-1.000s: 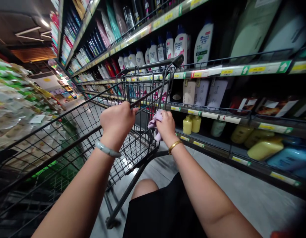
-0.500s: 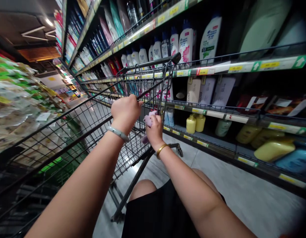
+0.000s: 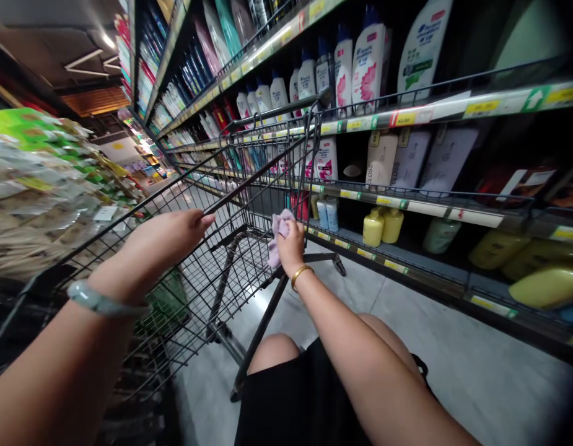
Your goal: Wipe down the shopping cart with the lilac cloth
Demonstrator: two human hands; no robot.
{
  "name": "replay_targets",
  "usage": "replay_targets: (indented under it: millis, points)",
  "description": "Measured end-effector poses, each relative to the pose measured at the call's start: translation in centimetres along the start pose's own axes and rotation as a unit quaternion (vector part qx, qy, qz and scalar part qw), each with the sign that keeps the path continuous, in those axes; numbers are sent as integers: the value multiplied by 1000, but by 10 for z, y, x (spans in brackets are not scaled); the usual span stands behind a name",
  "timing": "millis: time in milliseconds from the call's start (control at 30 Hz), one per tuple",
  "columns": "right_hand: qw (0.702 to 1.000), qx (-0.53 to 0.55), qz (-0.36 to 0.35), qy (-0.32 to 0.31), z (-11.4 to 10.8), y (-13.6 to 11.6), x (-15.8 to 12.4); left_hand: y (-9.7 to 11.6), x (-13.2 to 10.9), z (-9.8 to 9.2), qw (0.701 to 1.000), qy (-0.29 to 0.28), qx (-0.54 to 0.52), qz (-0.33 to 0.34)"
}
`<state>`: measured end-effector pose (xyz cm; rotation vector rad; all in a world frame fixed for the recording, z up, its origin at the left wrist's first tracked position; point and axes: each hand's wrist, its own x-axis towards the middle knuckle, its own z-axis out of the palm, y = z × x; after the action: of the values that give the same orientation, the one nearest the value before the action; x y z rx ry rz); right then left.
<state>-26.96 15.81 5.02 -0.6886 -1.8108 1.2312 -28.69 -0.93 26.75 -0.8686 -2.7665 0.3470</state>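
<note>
A black wire shopping cart (image 3: pixel 249 186) stands tilted in a store aisle in front of me. My left hand (image 3: pixel 168 235) is closed on the cart's top rim, a pale green bangle on its wrist. My right hand (image 3: pixel 290 244), with a gold bangle, is closed on a crumpled pale purple cloth (image 3: pixel 277 232) and presses it against the cart's wire side wall. My knees and black shorts (image 3: pixel 305 396) show below.
Shelves (image 3: pixel 407 118) on the right carry white shampoo bottles, yellow bottles (image 3: pixel 381 226) and boxes, close to the cart. Packaged goods (image 3: pixel 39 186) are stacked on the left. The grey floor (image 3: pixel 453 365) runs along the aisle.
My left hand has slid down and left along the cart's rim, nearer to me. The right hand with the cloth stays on the cart's side. The view has shifted, and the cart sits more to the left.
</note>
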Motion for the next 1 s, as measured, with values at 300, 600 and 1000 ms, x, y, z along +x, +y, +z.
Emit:
replay_targets:
  millis: [300,600,1000]
  points:
    - [971,163,-175,-31,42,-37,-27,8,9,20,996,15,63,-65]
    - [982,136,131,-17,71,8,-35,9,30,25,996,27,37,-72]
    - [973,171,137,-74,72,5,-48,15,61,22,996,-13,-18,-90]
